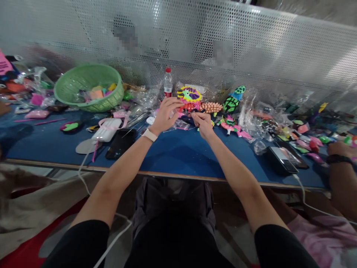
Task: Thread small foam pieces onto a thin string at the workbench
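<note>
My left hand (pixel 167 115), with a pale band at the wrist, has its fingers stretched out beside a red and pink clay figure (pixel 187 107). My right hand (pixel 203 123) is closed in a pinch near a small dark piece (pixel 188 119); what lies between its fingertips is too small to make out. Behind the hands stands a figure with a yellow-rimmed purple frill (pixel 189 95). A brown spiky piece (pixel 212 108) lies just beyond my right hand. To its right are a green and black clay figure (pixel 231 104) and a pink and green one (pixel 230 125).
A green basket (pixel 89 106) holding colourful packs stands at the left. A red-capped bottle (pixel 168 82), a white power bank (pixel 107 130), a dark phone (pixel 121 144) and a black device (pixel 280 160) are on the blue table (pixel 178 156). A co-worker's hand (pixel 341 149) is at far right.
</note>
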Demonstrator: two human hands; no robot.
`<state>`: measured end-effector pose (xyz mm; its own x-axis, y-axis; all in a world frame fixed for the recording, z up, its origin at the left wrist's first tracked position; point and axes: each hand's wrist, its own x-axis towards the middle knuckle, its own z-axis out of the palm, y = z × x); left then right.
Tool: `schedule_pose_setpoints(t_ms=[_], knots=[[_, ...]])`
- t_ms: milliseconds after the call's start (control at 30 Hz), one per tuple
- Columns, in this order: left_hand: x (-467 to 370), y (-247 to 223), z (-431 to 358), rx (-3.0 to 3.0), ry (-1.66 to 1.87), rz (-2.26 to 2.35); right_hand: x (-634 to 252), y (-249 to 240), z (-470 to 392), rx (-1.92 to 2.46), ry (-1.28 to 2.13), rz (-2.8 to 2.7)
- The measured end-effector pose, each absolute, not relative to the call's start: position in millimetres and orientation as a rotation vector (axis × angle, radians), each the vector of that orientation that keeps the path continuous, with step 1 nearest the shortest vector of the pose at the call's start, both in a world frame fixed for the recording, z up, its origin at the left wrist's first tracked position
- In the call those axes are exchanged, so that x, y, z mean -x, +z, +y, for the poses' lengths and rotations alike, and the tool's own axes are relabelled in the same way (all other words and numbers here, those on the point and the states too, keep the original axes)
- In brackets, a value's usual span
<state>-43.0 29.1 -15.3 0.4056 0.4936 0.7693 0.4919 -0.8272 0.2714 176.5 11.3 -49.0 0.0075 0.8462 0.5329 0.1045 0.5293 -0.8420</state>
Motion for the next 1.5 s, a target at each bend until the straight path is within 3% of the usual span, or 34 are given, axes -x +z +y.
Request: schedule_pose_setpoints(t_ms=[367,800,1300,1500], knots=[[38.1,-18.0,27.3,-2.631,1.339,0.850,-176.8,-45.7,8.8,0.843,0.689,-1.485],[27.4,-24.1,29.3,-2.125,1.068,0.637,-189.4,-40.4,1.8,0.989,0.204,-1.682],[16.6,-39.1,19.4,-2.623,1.508,1.115,-171.6,-43.9,-7.0,1.179,0.106,-1.640],[29.1,-29.0,22.8,-2.738,1.481,1.107,-182.4,-39.0,-2.4,1.334,-0.104,-1.777]])
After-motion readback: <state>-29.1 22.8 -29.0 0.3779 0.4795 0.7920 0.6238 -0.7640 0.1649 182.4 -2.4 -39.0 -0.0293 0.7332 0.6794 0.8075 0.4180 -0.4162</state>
